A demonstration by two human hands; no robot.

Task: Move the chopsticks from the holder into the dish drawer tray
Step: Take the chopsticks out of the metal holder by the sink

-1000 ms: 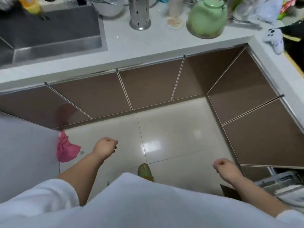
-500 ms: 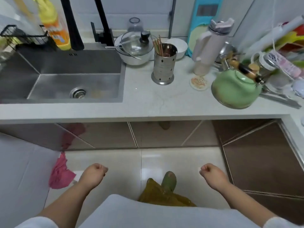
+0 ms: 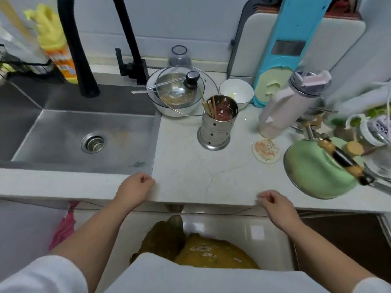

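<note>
Head view: pale stone counter [image 3: 190, 172] running wall to wall, steel sink [image 3: 84, 136] set in on the left, black tap [image 3: 84, 49] arching over it. Perforated steel holder [image 3: 218, 125] upright mid-counter, just right of the sink's edge, with the chopsticks [image 3: 209, 108] leaning inside against its left wall, tips up. Behind and touching it, a bowl with a glass lid [image 3: 179, 92] tilted on top; a small white bowl [image 3: 236, 93] just right of that. Further right: pale bottle [image 3: 285, 111], small dish of shredded food [image 3: 267, 149], green kettle [image 3: 317, 170] near the counter's edge.

Left hand [image 3: 135, 190] over the front lip of the counter, loosely curled, grasping nothing. Right hand [image 3: 275, 203] likewise at the lip, fingers folded in, empty. Both well short of the holder.

No dish drawer or tray anywhere in sight, so presumably below the counter or off to one side.

Step in hand, by the look of it: the very start, approach only, nothing lifted yet. Next move likely a forward reach to the holder, pinching the whole bundle near its upper ends, drawing straight up to clear the rim without tipping the light can or knocking the glass lid behind.
</note>
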